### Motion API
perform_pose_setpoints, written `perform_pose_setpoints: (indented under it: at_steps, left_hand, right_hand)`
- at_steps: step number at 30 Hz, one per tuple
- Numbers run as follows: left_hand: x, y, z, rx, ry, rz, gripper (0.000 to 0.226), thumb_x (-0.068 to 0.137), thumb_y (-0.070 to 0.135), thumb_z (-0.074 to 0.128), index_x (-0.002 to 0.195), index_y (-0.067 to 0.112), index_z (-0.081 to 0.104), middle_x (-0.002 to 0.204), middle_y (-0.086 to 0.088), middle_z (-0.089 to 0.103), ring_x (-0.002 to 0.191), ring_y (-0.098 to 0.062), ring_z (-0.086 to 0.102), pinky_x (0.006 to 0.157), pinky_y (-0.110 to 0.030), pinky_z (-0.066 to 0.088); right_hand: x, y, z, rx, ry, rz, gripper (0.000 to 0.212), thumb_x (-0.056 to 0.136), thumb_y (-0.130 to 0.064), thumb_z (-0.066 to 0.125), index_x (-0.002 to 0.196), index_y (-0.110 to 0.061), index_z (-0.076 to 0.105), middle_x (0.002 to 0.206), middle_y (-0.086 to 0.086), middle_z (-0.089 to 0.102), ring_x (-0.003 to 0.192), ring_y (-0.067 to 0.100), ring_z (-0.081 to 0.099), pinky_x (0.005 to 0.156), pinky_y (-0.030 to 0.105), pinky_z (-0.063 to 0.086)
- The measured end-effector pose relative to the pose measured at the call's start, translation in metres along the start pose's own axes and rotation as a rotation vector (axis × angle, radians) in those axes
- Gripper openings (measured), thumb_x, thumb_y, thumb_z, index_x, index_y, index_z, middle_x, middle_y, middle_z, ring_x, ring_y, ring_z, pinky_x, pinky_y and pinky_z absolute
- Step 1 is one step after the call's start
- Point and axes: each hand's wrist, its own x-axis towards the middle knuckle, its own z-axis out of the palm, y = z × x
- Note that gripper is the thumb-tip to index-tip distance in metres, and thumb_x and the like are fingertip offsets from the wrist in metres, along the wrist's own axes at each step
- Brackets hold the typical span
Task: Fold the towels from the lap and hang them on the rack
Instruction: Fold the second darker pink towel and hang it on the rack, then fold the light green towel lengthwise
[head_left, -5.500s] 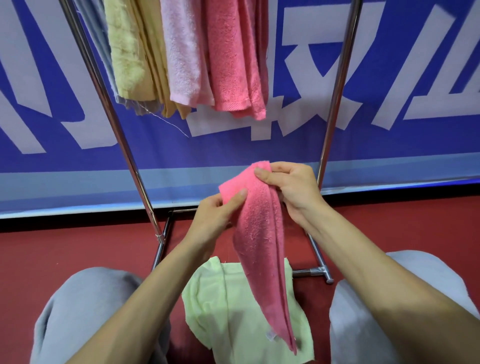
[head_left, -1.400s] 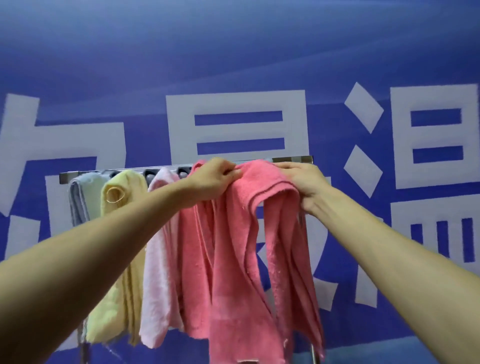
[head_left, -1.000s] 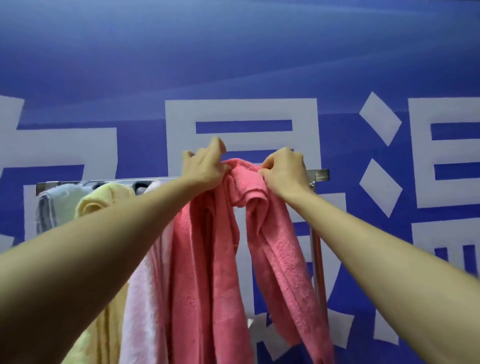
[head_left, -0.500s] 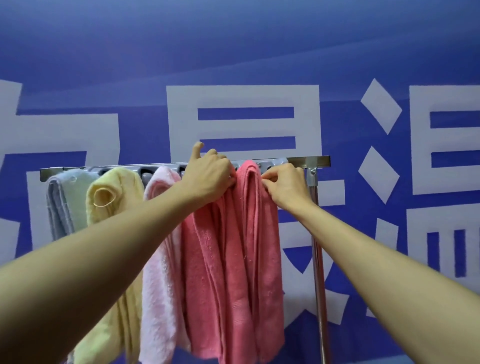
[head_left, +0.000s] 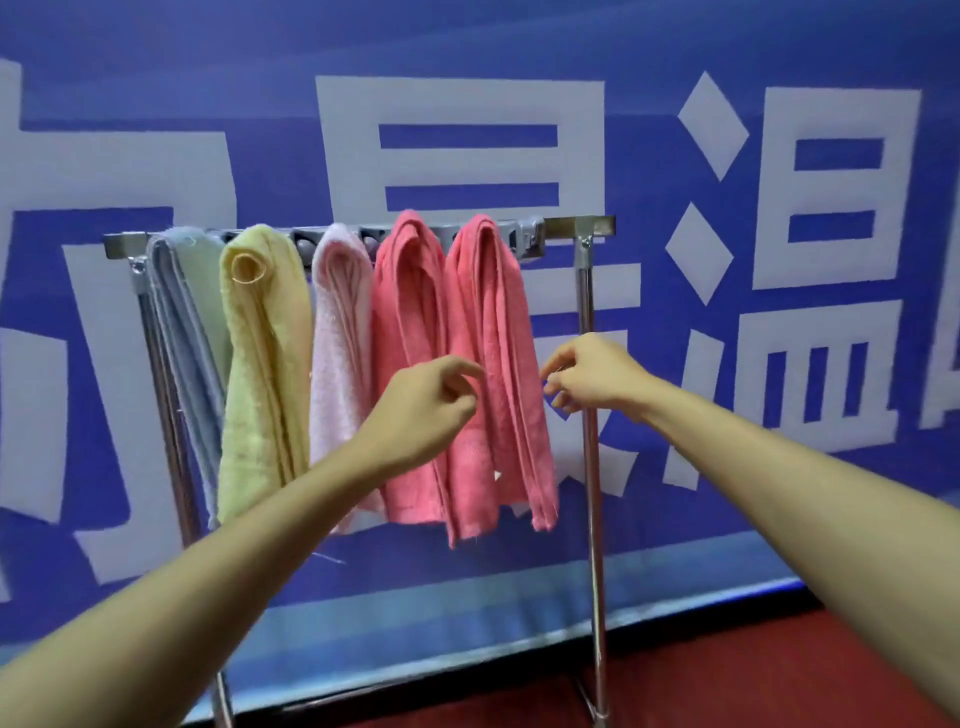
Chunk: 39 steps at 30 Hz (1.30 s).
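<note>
Rightmost coral towel (head_left: 491, 364): folded and draped over the top bar, last in the row, hanging free with its lower ends uneven.
Second coral towel (head_left: 408, 338): hangs just beside it on the left, the two touching along their inner edges.
Other towels: a pale pink towel (head_left: 340, 332), a yellow towel (head_left: 262, 353) and a blue-grey towel (head_left: 179, 322) fill the bar toward its left end, packed side by side.
Rack (head_left: 587, 291): a metal frame with a horizontal bar on two upright poles; the stretch of bar right of the towels is bare.
Left hand (head_left: 421, 410): raised in front of the coral towels, fingers loosely curled, holding nothing; whether a fingertip brushes the cloth is hard to say from this angle.
Right hand (head_left: 592, 376): level with the left, just right of the rightmost coral towel and in front of the right pole, fingers half curled and empty.
Backdrop: a blue banner (head_left: 519, 52) with large white characters behind the rack.
Floor (head_left: 779, 686): red, seen at the lower right.
</note>
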Motion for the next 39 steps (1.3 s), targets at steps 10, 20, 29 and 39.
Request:
perform_pose_setpoints:
  at_steps: [10,20,29,39]
  left_hand:
    - [-0.113,-0.062,0.098,-0.172,-0.419,-0.38,0.025,0.085,0.015,0.064,0.109,0.02,0.069,0.106,0.001,0.071,0.097,-0.01,0.064,0.089,-0.024,0.048]
    - [-0.192,-0.159,0.233,-0.303,-0.745,-0.557,0.01,0.087,0.019,0.065,0.093,0.024,0.07,0.102,0.003,0.072,0.092,-0.011,0.064,0.088,-0.022,0.047]
    - [-0.254,-0.221,0.34,-0.411,-0.924,-0.822,0.016,0.089,0.003,0.058,0.086,0.016,0.067,0.079,-0.001,0.067,0.07,-0.005,0.061,0.068,-0.011,0.046]
    - [-0.306,-0.233,0.374,-0.432,-1.145,-0.98,0.022,0.09,0.003,0.054,0.11,0.004,0.064,0.088,-0.008,0.067,0.085,-0.016,0.062,0.091,-0.029,0.049]
  right_hand:
    - [-0.073,0.101,0.11,-0.156,-0.483,0.105,0.014,0.089,-0.014,0.059,0.098,-0.01,0.069,0.093,0.008,0.07,0.078,0.016,0.067,0.069,0.026,0.055]
    - [-0.12,0.275,0.268,-0.079,-0.651,0.491,0.038,0.095,-0.038,0.054,0.072,-0.009,0.065,0.075,0.01,0.069,0.064,0.022,0.06,0.061,0.031,0.051]
    - [-0.212,0.405,0.381,0.028,-0.661,0.965,0.021,0.089,-0.021,0.054,0.078,-0.006,0.063,0.08,0.013,0.065,0.068,0.023,0.059,0.055,0.026,0.039]
    - [-0.288,0.416,0.45,-0.146,-0.769,1.033,0.043,0.08,-0.04,0.071,0.107,-0.007,0.062,0.118,0.015,0.062,0.112,0.029,0.058,0.094,0.036,0.046]
